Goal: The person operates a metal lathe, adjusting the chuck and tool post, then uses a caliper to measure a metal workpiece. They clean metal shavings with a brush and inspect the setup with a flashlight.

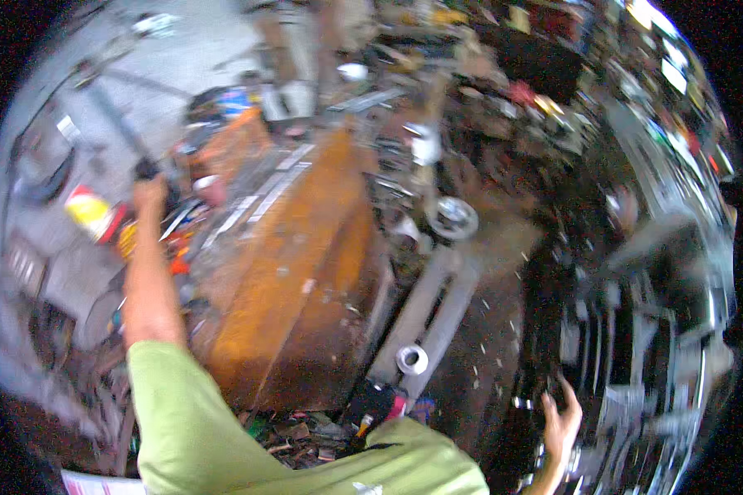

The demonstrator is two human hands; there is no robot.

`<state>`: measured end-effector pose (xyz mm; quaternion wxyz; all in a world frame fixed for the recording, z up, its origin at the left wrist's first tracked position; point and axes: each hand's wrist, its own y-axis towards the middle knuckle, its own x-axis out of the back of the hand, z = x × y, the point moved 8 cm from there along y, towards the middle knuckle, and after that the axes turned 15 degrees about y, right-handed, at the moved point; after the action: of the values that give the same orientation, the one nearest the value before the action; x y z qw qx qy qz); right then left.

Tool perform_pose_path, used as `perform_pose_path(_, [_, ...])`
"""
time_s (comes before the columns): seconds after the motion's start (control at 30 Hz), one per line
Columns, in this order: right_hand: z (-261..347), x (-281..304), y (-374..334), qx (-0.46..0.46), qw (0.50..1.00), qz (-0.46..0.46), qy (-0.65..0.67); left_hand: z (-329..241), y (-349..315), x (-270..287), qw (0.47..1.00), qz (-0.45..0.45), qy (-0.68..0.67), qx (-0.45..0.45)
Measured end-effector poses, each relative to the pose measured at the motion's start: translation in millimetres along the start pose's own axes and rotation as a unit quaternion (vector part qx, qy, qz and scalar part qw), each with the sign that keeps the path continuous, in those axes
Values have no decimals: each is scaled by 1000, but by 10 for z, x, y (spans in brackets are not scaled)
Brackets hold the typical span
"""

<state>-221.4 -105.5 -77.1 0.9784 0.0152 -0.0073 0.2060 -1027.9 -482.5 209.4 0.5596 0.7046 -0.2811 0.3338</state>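
Observation:
My left arm stretches out to the far left, and my left hand point(149, 195) is closed around a dark thing like a handle point(146, 170). A long grey bar point(114, 117) runs on from it toward the upper left; blur hides whether the two are one piece. My right hand point(561, 419) hangs low at the right, thumb and fingers apart, with nothing seen in it. Between my arms lies a rusty orange-brown metal surface point(285, 289), with narrow pale metal strips point(260, 198) along its far left side.
Right of the rusty surface runs a slotted grey metal bar point(413, 318) with a pale ring point(412, 359) on it. A round metal disc point(454, 218) sits beyond. Metal racks point(636, 371) fill the right. A yellow, white and red container point(92, 213) stands left of my left hand.

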Motion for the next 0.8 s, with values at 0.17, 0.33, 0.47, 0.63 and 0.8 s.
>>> perform_pose_path(0.17, [-164,60,-35,-45,992,-38,-113,-314,-173,-99,990,89,-95,-58])
perform_pose_path(0.33, [-58,26,-179,-104,993,-57,-23,87,39,300,993,-71,-97,-6])
perform_pose_path(0.47, [141,-57,-173,-95,994,-33,-50,130,51,51,996,31,-78,27])
perform_pose_path(0.63, [124,-126,-12,-83,996,-10,-17,102,-47,223,996,29,-80,13])
perform_pose_path(0.8, [41,-259,281,-95,995,-7,-43,148,95,122,996,72,-56,12])
